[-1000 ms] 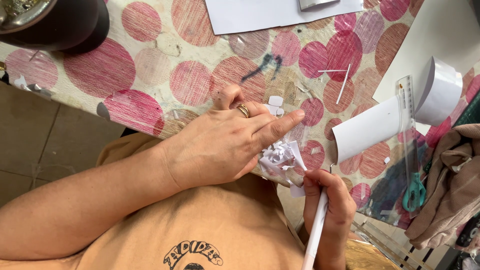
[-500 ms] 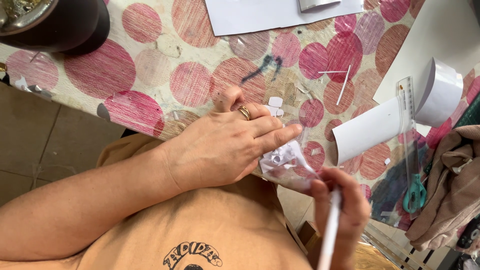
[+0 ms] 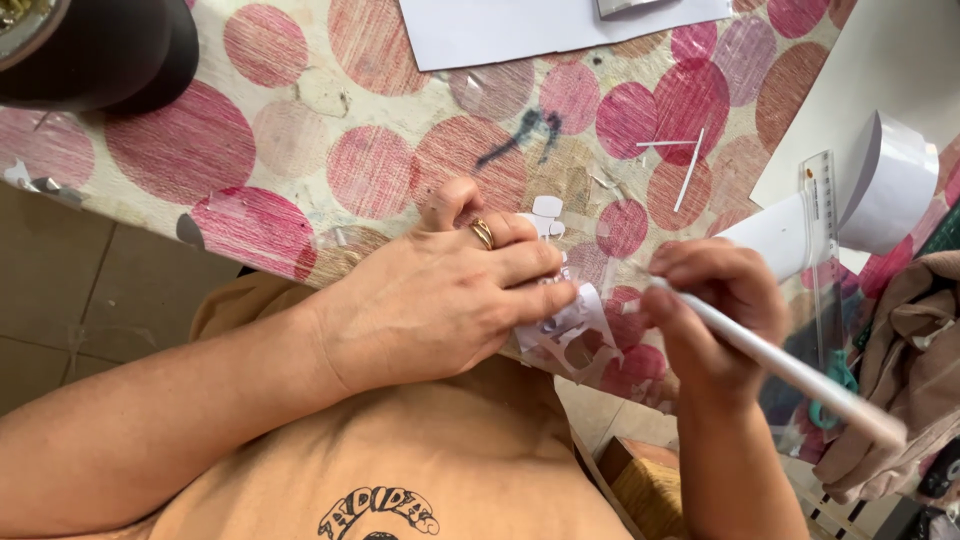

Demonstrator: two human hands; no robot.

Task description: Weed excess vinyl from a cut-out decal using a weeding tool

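Left hand (image 3: 450, 300) presses flat on the cut-out white paper (image 3: 570, 330) at the bench's (image 3: 300, 140) near edge; right hand (image 3: 715, 310) clamps a white craft knife (image 3: 780, 365) just beside it.

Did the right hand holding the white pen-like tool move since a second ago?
Yes. The right hand rose from the table edge toward the clear plastic ruler, and its white pen-like tool now slants out to the side.

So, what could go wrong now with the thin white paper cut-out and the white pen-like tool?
1. The left hand pins the thin white paper cut-out with fingertips right beside the tip of the white pen-like tool in the right hand; a slip could nick a finger.
2. The cut-out lies at the edge of the pink-dotted table cover, and its narrow strips could tear.
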